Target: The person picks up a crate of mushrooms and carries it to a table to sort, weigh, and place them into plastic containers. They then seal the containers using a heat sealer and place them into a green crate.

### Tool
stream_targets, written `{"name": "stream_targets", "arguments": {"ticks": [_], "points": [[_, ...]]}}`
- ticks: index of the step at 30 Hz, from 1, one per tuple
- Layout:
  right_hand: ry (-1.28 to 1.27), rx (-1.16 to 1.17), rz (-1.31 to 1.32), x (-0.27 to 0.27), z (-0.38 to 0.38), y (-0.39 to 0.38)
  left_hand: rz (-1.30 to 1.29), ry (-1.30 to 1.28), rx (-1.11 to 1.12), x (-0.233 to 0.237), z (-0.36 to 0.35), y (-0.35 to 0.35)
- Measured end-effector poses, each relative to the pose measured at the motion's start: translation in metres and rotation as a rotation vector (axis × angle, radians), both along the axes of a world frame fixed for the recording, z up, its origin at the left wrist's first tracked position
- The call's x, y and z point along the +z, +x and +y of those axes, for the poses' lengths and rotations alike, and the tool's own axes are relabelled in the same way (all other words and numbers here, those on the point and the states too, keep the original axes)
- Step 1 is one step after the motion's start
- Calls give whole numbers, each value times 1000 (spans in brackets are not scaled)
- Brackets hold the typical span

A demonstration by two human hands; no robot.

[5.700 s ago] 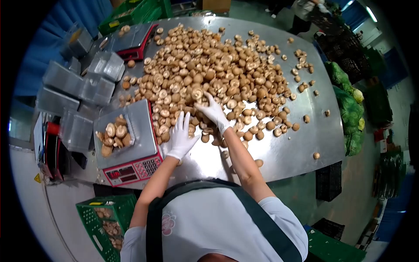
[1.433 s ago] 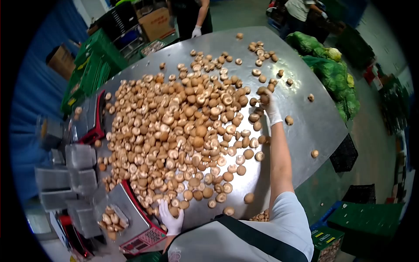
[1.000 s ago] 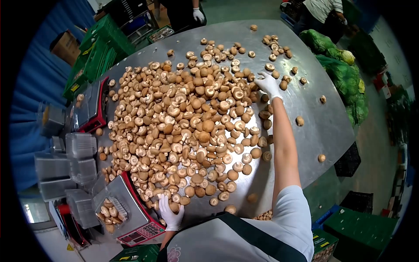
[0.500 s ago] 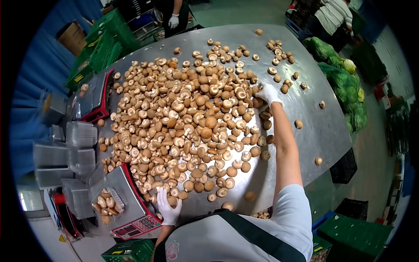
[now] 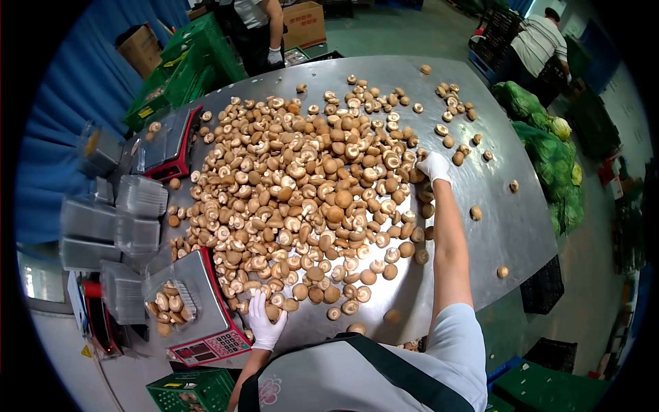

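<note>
A broad heap of brown shiitake mushrooms (image 5: 295,178) covers much of the metal table (image 5: 508,237). My left hand (image 5: 266,324), in a white glove, is at the heap's near left edge. Its fingers are curled around a single mushroom (image 5: 272,313). On the heap's far right side, my right hand (image 5: 435,167), also gloved, has its fingers stretched against the outer mushrooms; the fingertips are partly hidden. Left of my left hand, a clear plastic tray (image 5: 185,302) of mushrooms sits on a red-framed scale (image 5: 202,329).
Stacked clear trays (image 5: 141,206) stand at the left, below a second scale (image 5: 168,147). Green crates (image 5: 185,69) rise behind. Net bags of green vegetables (image 5: 549,165) lie beyond the right edge. One person (image 5: 254,31) stands at the far side, another (image 5: 535,48) at the back right.
The view has shifted, so the whole scene sits lower and slightly further right. Both hands stay near the same mushrooms. The person at the far side shows more.
</note>
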State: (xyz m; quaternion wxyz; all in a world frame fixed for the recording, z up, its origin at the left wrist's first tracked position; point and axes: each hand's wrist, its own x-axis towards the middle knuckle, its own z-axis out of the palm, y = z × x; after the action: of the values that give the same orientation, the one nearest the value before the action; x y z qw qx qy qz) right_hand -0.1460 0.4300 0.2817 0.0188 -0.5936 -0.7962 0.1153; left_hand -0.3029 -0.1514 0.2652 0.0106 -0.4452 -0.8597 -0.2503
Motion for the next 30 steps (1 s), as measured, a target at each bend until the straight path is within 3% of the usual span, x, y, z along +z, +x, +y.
{"name": "stream_targets", "arguments": {"ticks": [4, 7, 12, 14, 16, 18, 20, 22, 24, 26, 28, 29, 30], "points": [[-108, 63, -143, 30, -2, -12, 8, 6, -3, 3, 1, 1], [22, -29, -122, -8, 12, -12, -12, 13, -1, 5, 2, 0], [81, -13, 231, 9, -31, 7, -23, 12, 9, 0, -1, -1], [-210, -15, 808, 5, -51, 8, -22, 18, 0, 2, -1, -1], [-265, 161, 1001, 10, -96, -2, -68, 18, 7, 2, -2, -3], [-493, 272, 1070, 39, -163, -20, -84, 30, -14, 6, -3, -5], [-567, 415, 1019, 48, -224, -41, -190, 87, -33, 12, -5, -7], [-865, 373, 870, 74, -287, -63, -285, 145, 16, 20, -7, -4], [-789, 658, 862, 66, -331, -84, -267, 228, 19, 29, -12, -1], [-928, 624, 822, 81, -377, -98, -369, 357, 108, 55, -19, 8], [-1065, 717, 755, 89, -412, -110, -841, 599, 149, 76, -27, 10], [-1118, 703, 664, 106, -430, -115, -889, 673, 145, 78, -31, 7], [-1166, 790, 740, 96, -442, -120, -939, 747, 132, 79, -37, 4]]}}
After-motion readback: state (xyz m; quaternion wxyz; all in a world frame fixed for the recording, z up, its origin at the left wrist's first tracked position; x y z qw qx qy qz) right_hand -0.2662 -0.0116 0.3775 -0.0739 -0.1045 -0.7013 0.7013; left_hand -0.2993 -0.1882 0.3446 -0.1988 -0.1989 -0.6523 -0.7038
